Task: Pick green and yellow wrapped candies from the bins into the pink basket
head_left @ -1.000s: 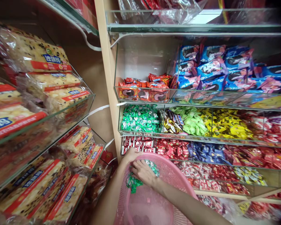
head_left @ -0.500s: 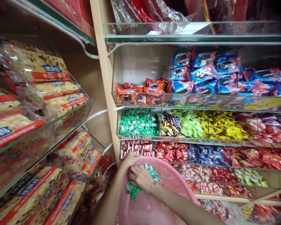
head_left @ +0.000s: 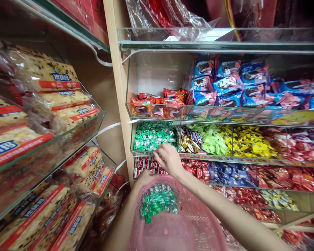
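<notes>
My left hand (head_left: 146,177) is closed on the far-left rim of a pink perforated plastic basket (head_left: 199,211). A heap of green-wrapped candies (head_left: 159,199) lies against the basket's far wall, and its flat floor shows nearer to me. Above the far rim is my right hand (head_left: 169,161), at the front lip of a glass bin of similar green candies (head_left: 152,135). Its fingers are loosely bent and apart, with nothing visible in them. Red-and-white packets (head_left: 143,164) sit one tier lower, partly hidden by my hands.
Glass dividers separate chocolate bars (head_left: 189,139), pale-green candies (head_left: 213,137) and yellow candies (head_left: 251,141) to the right. Blue cookie packs (head_left: 227,83) fill a higher shelf. At left, glass shelves hold packaged puffed-rice cakes (head_left: 54,76). A wooden upright (head_left: 117,87) stands between the two shelf units.
My right hand has come off the candies in the basket and moved up and forward to the green candy bin. The heap in the basket is now uncovered. My left hand stays on the rim.
</notes>
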The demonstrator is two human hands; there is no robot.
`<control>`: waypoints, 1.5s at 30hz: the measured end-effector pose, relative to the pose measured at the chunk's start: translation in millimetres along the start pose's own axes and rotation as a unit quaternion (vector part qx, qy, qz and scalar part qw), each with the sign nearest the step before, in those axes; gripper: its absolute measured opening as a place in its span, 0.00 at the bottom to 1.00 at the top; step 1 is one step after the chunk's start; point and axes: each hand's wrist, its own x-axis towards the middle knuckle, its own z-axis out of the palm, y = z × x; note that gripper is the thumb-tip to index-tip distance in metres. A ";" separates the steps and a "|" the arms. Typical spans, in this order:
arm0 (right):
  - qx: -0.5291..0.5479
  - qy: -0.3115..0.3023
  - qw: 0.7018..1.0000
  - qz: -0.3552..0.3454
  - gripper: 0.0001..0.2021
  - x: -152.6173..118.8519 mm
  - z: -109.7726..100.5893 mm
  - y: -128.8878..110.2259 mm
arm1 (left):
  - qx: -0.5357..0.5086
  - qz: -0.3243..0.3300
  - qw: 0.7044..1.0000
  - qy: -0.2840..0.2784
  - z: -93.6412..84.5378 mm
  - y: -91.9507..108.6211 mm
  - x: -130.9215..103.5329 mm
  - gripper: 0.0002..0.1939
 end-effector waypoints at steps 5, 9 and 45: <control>-0.052 -0.134 0.972 0.184 0.18 52.7 -10.4 11.0 | 0.075 0.023 0.997 0.008 -0.3 -2.7 1.2 0.28; -0.049 -0.215 0.947 0.233 0.20 65.0 -7.9 6.6 | 0.086 0.015 0.996 0.005 -1.2 -0.4 0.7 0.30; 0.245 -0.090 0.964 0.053 0.08 43.0 -26.3 15.4 | 0.068 0.032 0.997 -0.004 0.2 -7.9 4.8 0.25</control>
